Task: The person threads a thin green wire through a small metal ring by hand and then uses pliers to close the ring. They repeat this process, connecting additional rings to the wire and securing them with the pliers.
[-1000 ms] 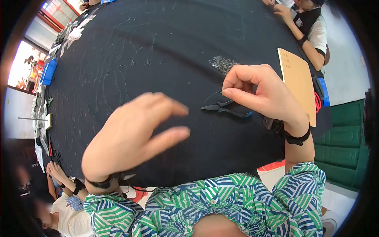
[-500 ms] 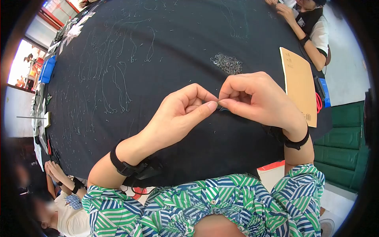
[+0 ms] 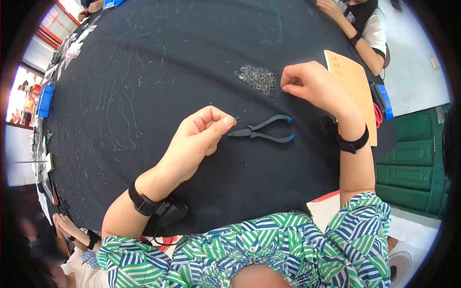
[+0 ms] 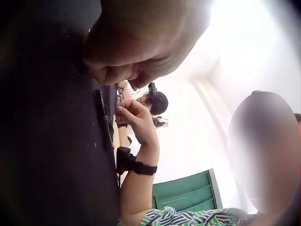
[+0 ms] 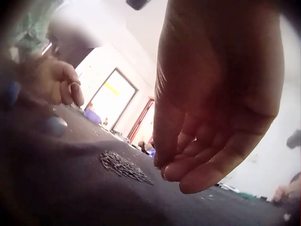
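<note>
My left hand [image 3: 199, 134] pinches a thin, curled length of fishing line [image 3: 237, 118] between thumb and fingertips, over the black-covered table [image 3: 269, 177]. My right hand [image 3: 312, 86] hangs beside a pile of small metal fish hooks [image 3: 258, 79], thumb and fingertips close together. From the right wrist, these hooks [image 5: 124, 167] lie just left of my fingertips [image 5: 171, 172]; I cannot tell whether the right fingers hold anything. Below and between the hands lie pliers [image 3: 249, 133] with dark grey, blue-tipped handles, spread apart, their nose near the left fingertips.
Strands of thin line [image 3: 126, 115] are spread over the cloth on the left. A tan notebook [image 3: 357, 91] lies on the right, beside red-handled scissors [image 3: 378, 115] and a blue packet [image 3: 385, 103]. Other people sit at the table's edges. A green cabinet [image 3: 408, 168] stands right.
The left hand came in to meet the right at the fingertips, and the line passed from right to left. Since then the hands have parted, the right moving up beside the hooks.
</note>
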Available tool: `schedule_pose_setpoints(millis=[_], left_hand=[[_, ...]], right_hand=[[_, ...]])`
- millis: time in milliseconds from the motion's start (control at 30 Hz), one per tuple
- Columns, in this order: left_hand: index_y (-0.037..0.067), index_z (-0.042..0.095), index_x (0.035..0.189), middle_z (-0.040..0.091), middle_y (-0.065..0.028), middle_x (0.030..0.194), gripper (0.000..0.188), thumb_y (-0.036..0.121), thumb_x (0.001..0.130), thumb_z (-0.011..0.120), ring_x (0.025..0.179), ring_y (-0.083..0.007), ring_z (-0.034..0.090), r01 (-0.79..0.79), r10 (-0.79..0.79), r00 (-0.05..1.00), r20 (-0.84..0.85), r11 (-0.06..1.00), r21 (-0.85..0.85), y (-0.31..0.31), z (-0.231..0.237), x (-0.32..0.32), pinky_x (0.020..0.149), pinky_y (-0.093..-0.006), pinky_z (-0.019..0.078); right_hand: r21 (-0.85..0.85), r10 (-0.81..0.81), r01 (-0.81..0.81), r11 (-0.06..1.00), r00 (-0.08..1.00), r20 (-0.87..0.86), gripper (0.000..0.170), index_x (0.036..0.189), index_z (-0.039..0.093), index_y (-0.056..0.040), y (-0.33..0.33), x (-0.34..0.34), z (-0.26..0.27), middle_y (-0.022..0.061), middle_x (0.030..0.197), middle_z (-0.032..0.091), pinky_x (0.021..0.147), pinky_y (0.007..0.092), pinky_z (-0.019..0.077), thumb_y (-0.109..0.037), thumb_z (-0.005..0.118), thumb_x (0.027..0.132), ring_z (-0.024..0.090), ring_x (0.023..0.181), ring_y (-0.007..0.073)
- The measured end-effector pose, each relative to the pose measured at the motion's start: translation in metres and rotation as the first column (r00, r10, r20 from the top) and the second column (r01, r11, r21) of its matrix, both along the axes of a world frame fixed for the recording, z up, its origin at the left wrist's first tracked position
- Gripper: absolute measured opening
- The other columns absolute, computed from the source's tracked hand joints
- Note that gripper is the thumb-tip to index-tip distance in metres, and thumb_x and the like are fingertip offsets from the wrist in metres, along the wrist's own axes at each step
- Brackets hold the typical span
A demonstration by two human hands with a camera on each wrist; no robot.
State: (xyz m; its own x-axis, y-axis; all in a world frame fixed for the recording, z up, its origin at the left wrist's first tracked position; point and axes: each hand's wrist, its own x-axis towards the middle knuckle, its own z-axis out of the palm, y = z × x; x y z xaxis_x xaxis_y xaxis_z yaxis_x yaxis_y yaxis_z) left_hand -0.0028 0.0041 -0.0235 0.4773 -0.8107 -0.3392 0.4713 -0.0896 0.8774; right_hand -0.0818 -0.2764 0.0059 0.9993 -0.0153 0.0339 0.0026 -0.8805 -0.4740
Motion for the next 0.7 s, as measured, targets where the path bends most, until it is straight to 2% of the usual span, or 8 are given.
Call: schedule_pose_setpoints(millis=[400, 500, 600, 633, 700], left_hand=[[0.006, 0.058, 0.098, 0.036, 0.0099, 0.066, 0.015, 0.021, 0.100, 0.057, 0.053, -0.0003, 0.024, -0.051, 0.048, 0.997, -0.054, 0.997, -0.053, 0.002, -0.001, 0.002, 0.046, -0.0193, 0.0194], [0.007, 0.059, 0.099, 0.037, 0.0097, 0.066, 0.015, 0.022, 0.099, 0.058, 0.053, -0.0003, 0.026, -0.109, 0.101, 0.989, -0.105, 0.991, -0.079, 0.003, -0.002, 0.003, 0.046, -0.0191, 0.0203], [0.007, 0.060, 0.098, 0.039, 0.0097, 0.066, 0.015, 0.022, 0.099, 0.059, 0.053, -0.0002, 0.027, -0.155, 0.148, 0.985, -0.084, 0.984, -0.082, 0.002, -0.001, -0.001, 0.046, -0.0189, 0.0208], [0.007, 0.060, 0.097, 0.042, 0.0096, 0.067, 0.014, 0.021, 0.098, 0.060, 0.053, -0.0001, 0.028, -0.158, 0.150, 0.986, -0.076, 0.982, -0.103, 0.002, -0.002, -0.002, 0.047, -0.0189, 0.0213], [0.007, 0.060, 0.097, 0.042, 0.0096, 0.067, 0.013, 0.020, 0.098, 0.060, 0.054, 0.0000, 0.029, -0.168, 0.163, 0.985, -0.057, 0.982, -0.083, 0.001, -0.002, -0.005, 0.047, -0.0189, 0.0217]], right_hand=[[-0.137, 0.065, -0.062, 0.989, 0.998, 0.017, 0.009, 0.081, 0.062, 0.0024, 0.005, -0.001, -0.006, 0.0123, 0.073, 0.062, 0.061, 0.0322, 0.0499, -0.003, 0.068, 0.079, 0.064, 0.065, 0.0219], [-0.063, 0.104, -0.098, 0.993, 0.990, 0.099, 0.009, 0.084, 0.062, 0.0011, 0.021, -0.001, 0.005, 0.0107, 0.075, 0.060, 0.060, 0.0301, 0.0499, -0.002, 0.068, 0.079, 0.063, 0.065, 0.0200], [0.038, 0.118, -0.126, 0.991, 0.980, 0.163, 0.009, 0.085, 0.060, 0.0005, 0.053, -0.004, 0.018, 0.0096, 0.078, 0.059, 0.059, 0.0275, 0.0495, 0.000, 0.067, 0.079, 0.062, 0.064, 0.0175], [0.047, 0.132, -0.146, 0.988, 0.965, 0.228, 0.008, 0.083, 0.060, -0.0053, 0.062, -0.005, 0.017, 0.0096, 0.079, 0.061, 0.061, 0.0351, 0.0495, -0.008, 0.067, 0.079, 0.063, 0.069, 0.0277], [-0.038, 0.205, -0.204, 0.978, 0.931, 0.302, 0.013, 0.082, 0.057, -0.0064, 0.078, -0.006, 0.019, 0.0086, 0.078, 0.059, 0.058, 0.0355, 0.0486, -0.007, 0.068, 0.076, 0.062, 0.067, 0.0285]])
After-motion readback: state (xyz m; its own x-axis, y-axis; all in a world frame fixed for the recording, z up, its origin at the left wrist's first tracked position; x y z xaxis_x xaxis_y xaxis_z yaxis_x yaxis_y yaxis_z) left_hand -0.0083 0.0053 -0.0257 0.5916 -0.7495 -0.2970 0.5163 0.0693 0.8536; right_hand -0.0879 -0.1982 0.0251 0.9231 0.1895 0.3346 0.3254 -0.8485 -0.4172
